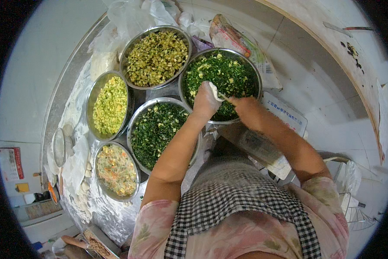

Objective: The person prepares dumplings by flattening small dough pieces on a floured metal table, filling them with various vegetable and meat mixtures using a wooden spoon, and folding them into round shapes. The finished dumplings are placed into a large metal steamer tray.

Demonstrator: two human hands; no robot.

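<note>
My left hand (205, 103) is cupped around a piece of white dough wrapper (215, 92), whose rim shows beside the fingers. In my right hand (249, 111) is a thin stick-like tool (227, 98), its tip at the dough; the tool's full shape is hidden. Both hands are over a steel bowl (259, 84) of chopped greens with yellow bits (236, 73). Nearer my left forearm stands another steel bowl (129, 142) of darker chopped greens (156, 132), partly covered by that arm.
More steel bowls hold diced yellow-green filling (156, 58), pale yellow-green filling (111, 105) and a noodle mix (116, 170). Dough pieces (83, 191), plastic bags (104, 48) and a strainer (58, 147) lie on the floured table (108, 213). Another person's hand (74, 241) is beside a tray (101, 242) at lower left.
</note>
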